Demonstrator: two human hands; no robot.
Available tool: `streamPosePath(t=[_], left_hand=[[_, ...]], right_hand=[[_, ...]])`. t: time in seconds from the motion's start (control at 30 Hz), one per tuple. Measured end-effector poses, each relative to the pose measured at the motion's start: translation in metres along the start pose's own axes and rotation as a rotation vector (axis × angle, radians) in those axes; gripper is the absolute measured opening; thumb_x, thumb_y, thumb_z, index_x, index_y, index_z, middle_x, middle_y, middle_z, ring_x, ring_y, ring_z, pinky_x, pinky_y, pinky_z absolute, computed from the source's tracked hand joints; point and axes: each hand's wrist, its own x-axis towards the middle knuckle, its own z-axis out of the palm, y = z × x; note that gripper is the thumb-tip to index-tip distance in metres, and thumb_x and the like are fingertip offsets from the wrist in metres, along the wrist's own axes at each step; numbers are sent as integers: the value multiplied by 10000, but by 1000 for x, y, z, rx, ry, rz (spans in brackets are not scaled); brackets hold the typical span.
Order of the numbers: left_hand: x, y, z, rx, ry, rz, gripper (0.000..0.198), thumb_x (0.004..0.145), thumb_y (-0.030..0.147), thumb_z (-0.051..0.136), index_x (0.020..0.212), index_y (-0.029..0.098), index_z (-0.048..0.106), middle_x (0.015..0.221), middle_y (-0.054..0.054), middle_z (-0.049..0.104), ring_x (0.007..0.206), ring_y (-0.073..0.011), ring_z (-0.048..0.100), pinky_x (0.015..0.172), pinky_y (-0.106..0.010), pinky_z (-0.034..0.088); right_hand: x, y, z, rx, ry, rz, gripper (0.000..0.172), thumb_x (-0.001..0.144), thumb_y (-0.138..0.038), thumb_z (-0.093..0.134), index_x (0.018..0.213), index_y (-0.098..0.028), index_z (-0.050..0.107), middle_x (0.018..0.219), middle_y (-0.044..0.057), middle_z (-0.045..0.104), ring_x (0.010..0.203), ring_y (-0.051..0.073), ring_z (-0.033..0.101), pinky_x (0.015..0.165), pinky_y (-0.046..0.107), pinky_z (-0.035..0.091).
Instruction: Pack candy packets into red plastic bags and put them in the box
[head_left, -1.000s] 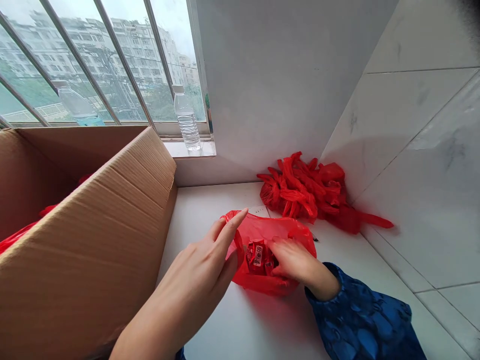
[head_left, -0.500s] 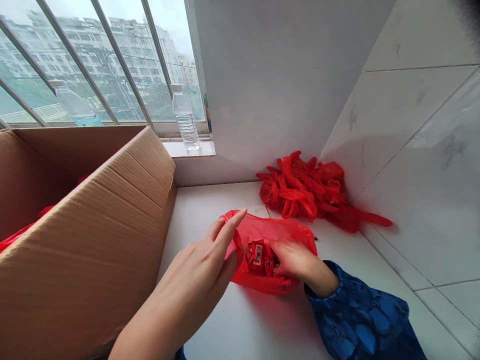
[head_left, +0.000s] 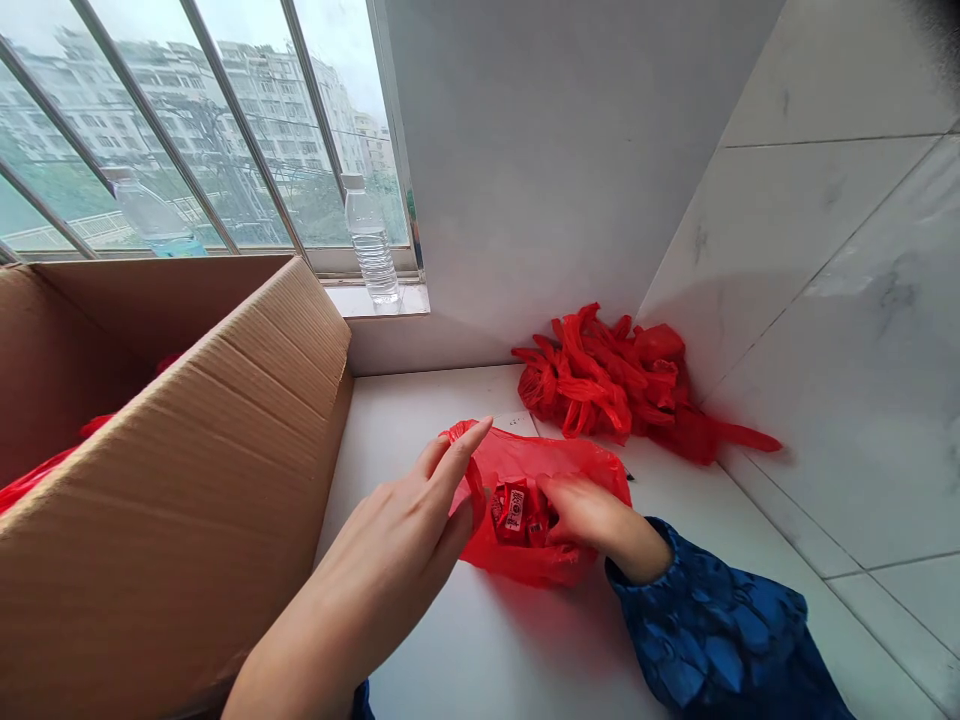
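A thin red plastic bag (head_left: 551, 460) lies with its mouth open on the white surface. Inside it, several small shiny red packets (head_left: 511, 512) show, one with a white printed code. At the bag's left rim is my left hand (head_left: 427, 510), its index finger stretched out and the rim pinched behind it; the other fingertips are hidden. My right hand (head_left: 589, 515), below a blue patterned sleeve, reaches into the bag from the right. Its fingers curl round a packet at the right of the group, and the fingertips are partly hidden.
A large open cardboard box (head_left: 247, 440) with red material inside stands at the left. A heap of crumpled red plastic bags (head_left: 615, 380) lies by the wall corner. One clear bottle (head_left: 371, 240) stands on the window sill, and another bottle (head_left: 154, 215) is behind the box.
Hardly anything differs. My right hand and sleeve have shifted very slightly left, and the view has tilted a little; both hands keep their places at the bag.
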Motion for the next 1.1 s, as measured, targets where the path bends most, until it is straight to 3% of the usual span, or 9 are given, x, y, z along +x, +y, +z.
streamPosePath(t=[0.1, 0.3, 0.4, 0.5, 0.6, 0.7, 0.83, 1.1], left_hand=[[0, -1, 1, -6, 6, 10, 528, 1046, 369, 291, 1570, 352, 224, 1313, -67, 605, 647, -140, 616, 609, -286, 455], [0, 1, 1, -11, -32, 30, 524, 1049, 389, 306, 1564, 364, 216, 1370, -55, 572, 662, -138, 607, 618, -288, 450], [0, 0, 1, -12, -33, 40, 531, 1047, 363, 308, 1568, 359, 203, 1387, -65, 560, 675, -139, 612, 615, -283, 446], [2, -3, 1, -20, -16, 55, 523, 1050, 340, 281, 1567, 353, 209, 1384, -74, 557, 701, -142, 622, 632, -280, 453], [5, -5, 2, -20, -5, 71, 520, 1046, 294, 242, 1563, 350, 215, 1360, -72, 568, 648, -129, 594, 617, -279, 445], [6, -5, 1, -13, -9, 65, 525, 1045, 283, 242, 1562, 368, 205, 1357, -60, 567, 614, -120, 567, 606, -277, 441], [4, -4, 0, -7, -14, 43, 518, 1053, 316, 258, 1563, 380, 198, 1362, -59, 566, 635, -126, 576, 610, -278, 450], [3, -4, 0, -11, -4, 50, 515, 1051, 312, 265, 1562, 364, 221, 1391, -68, 554, 661, -132, 599, 597, -272, 445]], right_hand=[[-4, 8, -3, 3, 29, 17, 335, 765, -174, 736, 1089, -155, 651, 1073, 105, 712, 955, 244, 655, 691, 275, 398], [-5, 6, 1, -27, 40, 34, 554, 650, -275, 877, 1133, -117, 657, 1167, 176, 690, 1033, 335, 647, 752, 320, 440], [-3, 8, 1, -21, 83, 33, 451, 727, -237, 825, 1127, -104, 663, 1203, 196, 679, 1082, 344, 634, 795, 335, 441], [-4, 15, -7, 1, 127, 3, 249, 817, -218, 739, 1049, -142, 688, 1154, 143, 707, 1056, 290, 643, 795, 312, 432], [-8, 22, -20, 185, 188, -161, 73, 899, -241, 652, 905, -195, 708, 977, 44, 746, 924, 204, 671, 747, 268, 430], [-13, 24, -30, 508, 283, -285, 179, 953, -332, 582, 900, -205, 697, 869, 14, 729, 784, 169, 663, 687, 257, 446], [-16, 23, -33, 789, 224, -301, 255, 962, -419, 556, 979, -199, 683, 845, 17, 703, 697, 160, 651, 644, 260, 484], [-18, 26, -32, 779, 244, -325, 235, 997, -366, 497, 996, -217, 678, 787, 8, 691, 698, 165, 666, 667, 270, 491]])
